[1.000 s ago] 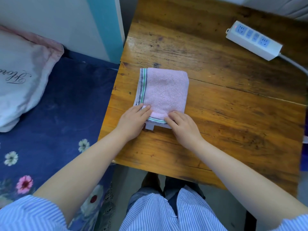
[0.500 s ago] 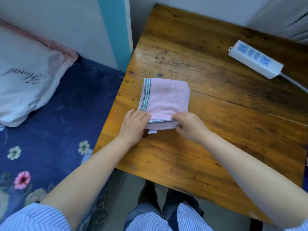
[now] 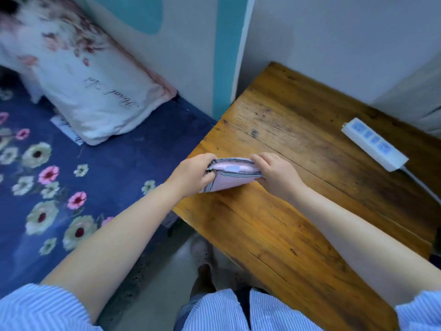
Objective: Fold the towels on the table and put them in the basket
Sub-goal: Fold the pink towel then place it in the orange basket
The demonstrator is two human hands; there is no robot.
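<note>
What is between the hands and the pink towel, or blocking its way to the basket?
Nothing is between them: the left hand and right hand already grip the folded pink towel. No basket shows in view, so the way there cannot be judged.

Pillow bears cursive script, unreadable.

Bedroom in a home. Bed with a dark blue floral sheet sits flush against the left edge of a worn wooden table. White pillow with script lettering lies at the wall. Painted wall, teal stripe. White power strip near the table's right edge.
</note>
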